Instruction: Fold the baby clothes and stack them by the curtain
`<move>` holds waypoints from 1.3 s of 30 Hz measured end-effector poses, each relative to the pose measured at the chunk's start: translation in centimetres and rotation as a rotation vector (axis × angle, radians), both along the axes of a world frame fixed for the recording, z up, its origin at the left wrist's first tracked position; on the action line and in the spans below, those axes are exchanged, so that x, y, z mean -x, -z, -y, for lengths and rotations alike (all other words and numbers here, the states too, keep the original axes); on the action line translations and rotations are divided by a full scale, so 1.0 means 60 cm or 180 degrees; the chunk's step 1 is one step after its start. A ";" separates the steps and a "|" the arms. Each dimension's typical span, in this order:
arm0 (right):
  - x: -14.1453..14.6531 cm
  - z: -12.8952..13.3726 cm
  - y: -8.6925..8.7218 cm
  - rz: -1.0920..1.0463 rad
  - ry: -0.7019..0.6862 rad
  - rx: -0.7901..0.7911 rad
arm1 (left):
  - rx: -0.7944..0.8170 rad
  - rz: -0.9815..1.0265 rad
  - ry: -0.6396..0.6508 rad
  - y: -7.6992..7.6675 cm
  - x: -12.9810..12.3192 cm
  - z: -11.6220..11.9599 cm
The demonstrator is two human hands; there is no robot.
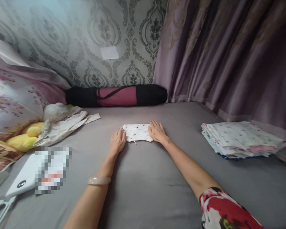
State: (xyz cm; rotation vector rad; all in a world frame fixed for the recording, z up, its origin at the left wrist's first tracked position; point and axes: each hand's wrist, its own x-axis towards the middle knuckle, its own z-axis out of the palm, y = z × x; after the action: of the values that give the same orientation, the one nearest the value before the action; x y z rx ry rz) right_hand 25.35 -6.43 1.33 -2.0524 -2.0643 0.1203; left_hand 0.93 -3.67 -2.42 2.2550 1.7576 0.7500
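Note:
A small white cloth (138,132) with tiny printed figures lies flat and folded on the grey bed sheet (138,178), with a thin tie at its near edge. My left hand (118,140) rests on its left edge, palm down, fingers extended. On its right edge lies my right hand (157,130), also palm down, with the fingers spread. Neither hand is closed around the cloth.
Folded printed cloths (243,138) are stacked at the right. A black and maroon bag (119,96) lies along the wall. Crumpled clothing (62,128), a yellow plush (23,140), a floral pillow (11,105) and a white device (28,175) are at the left.

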 end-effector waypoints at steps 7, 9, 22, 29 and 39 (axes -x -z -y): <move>0.019 -0.009 0.011 -0.0020 0.0041 0.0024 | -0.0066 0.0506 -0.0026 0.002 0.010 -0.009; 0.025 -0.011 0.006 -0.0069 0.0034 -0.0065 | 0.0000 0.0625 -0.0060 0.001 0.013 -0.010; 0.068 -0.021 0.005 -0.0162 -0.0191 -0.0237 | -0.0128 0.0932 -0.0139 0.014 0.012 -0.017; 0.101 -0.019 -0.001 -0.0199 -0.0213 -0.0144 | -0.0115 0.0992 -0.0138 0.009 0.010 -0.015; 0.151 -0.041 0.006 -0.0059 -0.0324 -0.0113 | -0.0051 0.1216 -0.0290 0.001 0.004 -0.012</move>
State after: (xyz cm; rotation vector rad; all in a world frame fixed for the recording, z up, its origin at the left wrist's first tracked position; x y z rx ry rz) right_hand 16.27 -3.97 0.98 -1.9190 -2.1438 0.1184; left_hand 0.70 -2.94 -2.45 1.8900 1.6771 1.1292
